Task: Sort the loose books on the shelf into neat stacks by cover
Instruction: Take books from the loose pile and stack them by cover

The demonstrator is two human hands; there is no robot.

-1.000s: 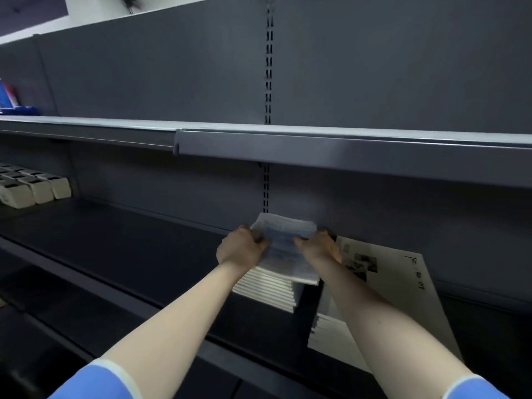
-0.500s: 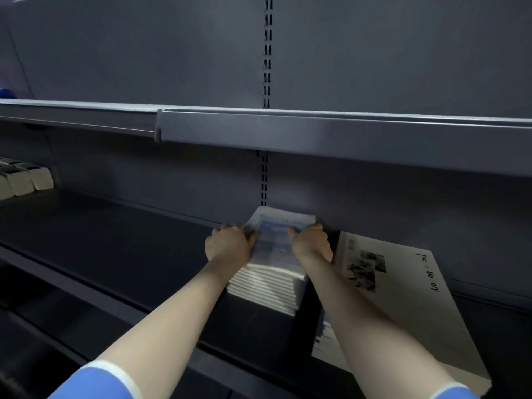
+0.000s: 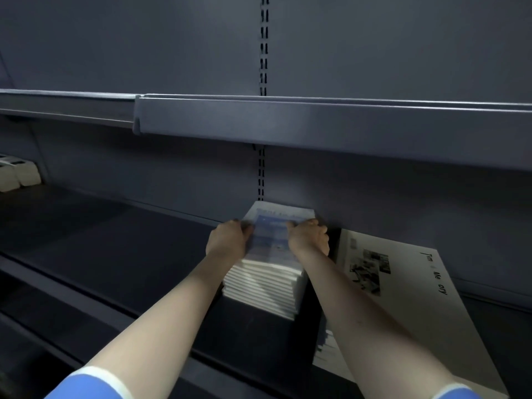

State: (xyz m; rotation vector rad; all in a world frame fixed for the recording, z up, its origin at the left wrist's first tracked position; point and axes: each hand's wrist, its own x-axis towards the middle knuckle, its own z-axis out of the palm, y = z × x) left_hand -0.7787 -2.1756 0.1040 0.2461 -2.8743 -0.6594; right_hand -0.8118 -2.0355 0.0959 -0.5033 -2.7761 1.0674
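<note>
Both hands grip the top blue-covered book (image 3: 273, 234), left hand (image 3: 229, 240) and right hand (image 3: 309, 240) on its sides, atop the white stack (image 3: 263, 286) on the dark shelf (image 3: 115, 254) (a larger pale-covered pile (image 3: 417, 298) lies just right).

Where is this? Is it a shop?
Probably a shop or stockroom. The dark metal shelf hangs on a slotted upright, and identical blue-covered books sit stacked beside a pile of white-covered books.
</note>
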